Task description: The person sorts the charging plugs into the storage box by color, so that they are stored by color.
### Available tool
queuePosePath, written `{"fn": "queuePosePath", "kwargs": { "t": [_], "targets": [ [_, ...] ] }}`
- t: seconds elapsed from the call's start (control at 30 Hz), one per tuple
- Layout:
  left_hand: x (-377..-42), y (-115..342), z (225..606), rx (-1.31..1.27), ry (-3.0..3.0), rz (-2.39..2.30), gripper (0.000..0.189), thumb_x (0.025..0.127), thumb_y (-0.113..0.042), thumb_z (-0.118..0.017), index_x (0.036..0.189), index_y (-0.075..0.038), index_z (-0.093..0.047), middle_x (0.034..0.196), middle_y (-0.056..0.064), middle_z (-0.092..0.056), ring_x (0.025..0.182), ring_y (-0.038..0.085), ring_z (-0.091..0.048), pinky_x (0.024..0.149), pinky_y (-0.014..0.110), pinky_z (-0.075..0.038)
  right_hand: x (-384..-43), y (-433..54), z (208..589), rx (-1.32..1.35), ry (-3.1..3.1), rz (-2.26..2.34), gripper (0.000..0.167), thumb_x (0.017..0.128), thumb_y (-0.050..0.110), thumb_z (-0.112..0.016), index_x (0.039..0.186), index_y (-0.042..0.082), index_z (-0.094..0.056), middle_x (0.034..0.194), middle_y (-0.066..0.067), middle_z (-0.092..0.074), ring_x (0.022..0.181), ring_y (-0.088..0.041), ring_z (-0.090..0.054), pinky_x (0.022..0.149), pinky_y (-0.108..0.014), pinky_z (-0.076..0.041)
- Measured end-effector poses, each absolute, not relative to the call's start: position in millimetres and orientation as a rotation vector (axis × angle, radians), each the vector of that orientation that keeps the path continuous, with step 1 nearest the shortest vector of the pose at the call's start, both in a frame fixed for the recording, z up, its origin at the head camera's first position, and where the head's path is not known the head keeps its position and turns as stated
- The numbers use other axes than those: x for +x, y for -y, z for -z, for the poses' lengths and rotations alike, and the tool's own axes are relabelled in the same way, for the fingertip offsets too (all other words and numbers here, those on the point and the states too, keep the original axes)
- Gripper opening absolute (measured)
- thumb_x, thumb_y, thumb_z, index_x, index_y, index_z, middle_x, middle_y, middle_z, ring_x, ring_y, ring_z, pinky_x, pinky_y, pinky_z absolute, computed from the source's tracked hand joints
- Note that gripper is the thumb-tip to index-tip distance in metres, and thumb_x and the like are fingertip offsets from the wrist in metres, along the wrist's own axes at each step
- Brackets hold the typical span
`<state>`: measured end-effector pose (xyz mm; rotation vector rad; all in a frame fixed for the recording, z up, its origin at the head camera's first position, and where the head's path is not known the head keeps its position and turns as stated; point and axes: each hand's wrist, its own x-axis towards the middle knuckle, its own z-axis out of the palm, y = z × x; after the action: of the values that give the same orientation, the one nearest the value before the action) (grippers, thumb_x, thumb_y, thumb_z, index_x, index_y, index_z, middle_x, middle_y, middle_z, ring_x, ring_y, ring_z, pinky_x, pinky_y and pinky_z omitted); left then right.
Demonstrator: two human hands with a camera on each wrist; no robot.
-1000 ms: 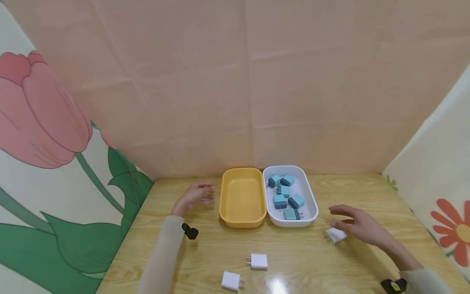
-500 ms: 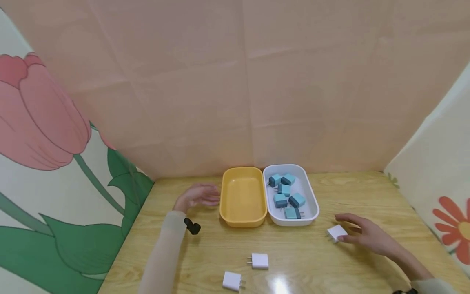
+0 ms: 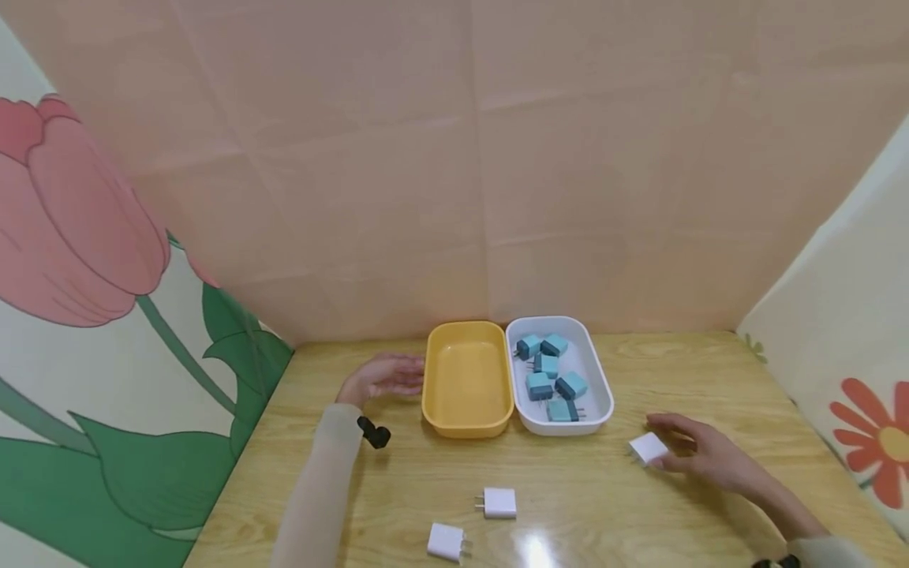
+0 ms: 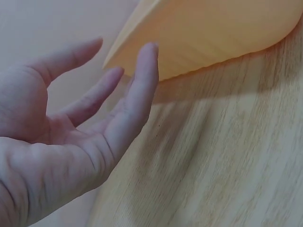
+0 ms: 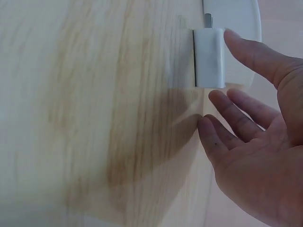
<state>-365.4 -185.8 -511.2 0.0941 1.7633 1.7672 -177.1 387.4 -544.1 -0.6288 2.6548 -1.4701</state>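
My right hand (image 3: 713,459) is low over the table at the right, beside a white charger plug (image 3: 648,448). In the right wrist view the thumb tip is right at an edge of the charger plug (image 5: 209,59), with the other fingers loosely bent and apart from it. My left hand (image 3: 379,377) is at the left side of a yellow tray (image 3: 469,431), which holds nothing. Its fingers are spread and relaxed, fingertips close to the wall of the yellow tray (image 4: 199,47) in the left wrist view.
A white tray (image 3: 564,431) stands against the yellow one's right side, with several blue charger plugs (image 3: 547,365) inside. Two more white charger plugs, one (image 3: 500,503) and another (image 3: 446,542), lie at the table's front middle. A tan cloth (image 3: 469,158) hangs behind.
My right hand has come lower and nearer the front, bringing its thumb to the white charger plug. The left hand has shifted right, up to the yellow tray's side.
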Motion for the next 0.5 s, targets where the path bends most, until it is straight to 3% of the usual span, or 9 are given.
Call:
{"fn": "queuePosePath", "kwargs": {
  "t": [0.3,0.5],
  "targets": [
    [-366.8,182.6,509.6,0.059,-1.798,-1.713,0.049,0.106,-0.011,-0.062,0.152,0.002,-0.05,0.144,0.025,-0.063,0.119,0.028,-0.071,0.1,0.044,-0.061,-177.5,-386.0,545.5,-0.714,-2.632,1.502,0.066,0.082,-0.003,-0.084,0.137,-0.019,-0.052,0.132,0.037,-0.058,0.125,0.019,-0.05,0.097,0.0,-0.039],
    [-369.9,176.6,513.4,0.035,-1.822,-1.717,0.05,0.103,-0.009,-0.066,0.149,0.002,-0.052,0.121,0.013,-0.076,0.105,0.021,-0.074,0.096,0.041,-0.063,-178.3,-387.2,544.5,-0.706,-2.653,1.492,0.064,0.082,-0.002,-0.084,0.134,-0.022,-0.053,0.13,0.037,-0.059,0.125,0.02,-0.049,0.097,0.0,-0.04]
  ]
}}
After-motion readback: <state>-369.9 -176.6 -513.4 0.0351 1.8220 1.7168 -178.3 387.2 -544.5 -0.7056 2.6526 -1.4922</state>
